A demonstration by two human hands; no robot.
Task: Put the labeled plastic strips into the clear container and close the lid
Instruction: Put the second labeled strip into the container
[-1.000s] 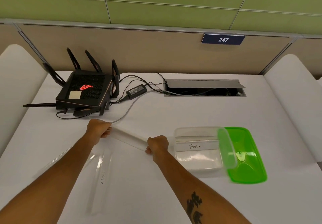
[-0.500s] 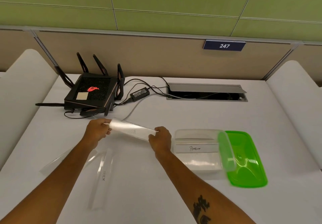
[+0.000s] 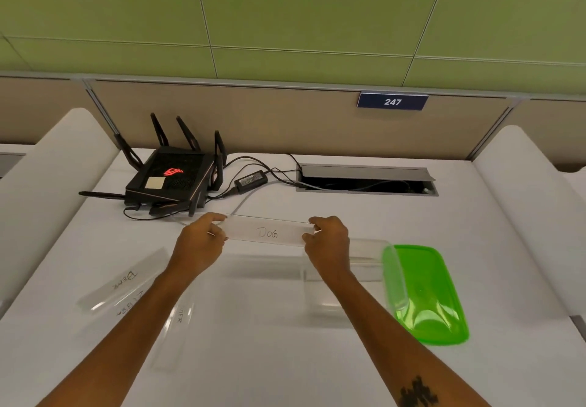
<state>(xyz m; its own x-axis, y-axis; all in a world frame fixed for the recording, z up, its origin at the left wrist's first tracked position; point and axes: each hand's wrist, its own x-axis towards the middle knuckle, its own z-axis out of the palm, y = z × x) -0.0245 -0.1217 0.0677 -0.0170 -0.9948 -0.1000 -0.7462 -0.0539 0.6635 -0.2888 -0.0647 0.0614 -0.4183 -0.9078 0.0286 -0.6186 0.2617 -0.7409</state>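
White desk surface (image 3: 285,359) bounded by a tan partition and green wall panels forms the work area. At its centre, a clear plastic strip marked "DOG" (image 3: 267,233) is held level above the desk, lettering facing the camera. The left hand (image 3: 203,241) pinches its left end and the right hand (image 3: 328,241) pinches its right end, each clamped between thumb and fingers. Below and to the right of the right hand sits the clear container (image 3: 355,280), open, partly hidden by the right forearm; its contents cannot be made out. The green lid (image 3: 425,295) lies just beside the container on its right, apparently touching its wall. Remaining labelled strips (image 3: 122,281) lie flat on the desk near the left forearm, some overlapping. At the rear stand a black router (image 3: 171,181), a power adapter (image 3: 251,181) and an open cable hatch (image 3: 364,180). A sign reading 247 (image 3: 392,101) is fixed to the partition.
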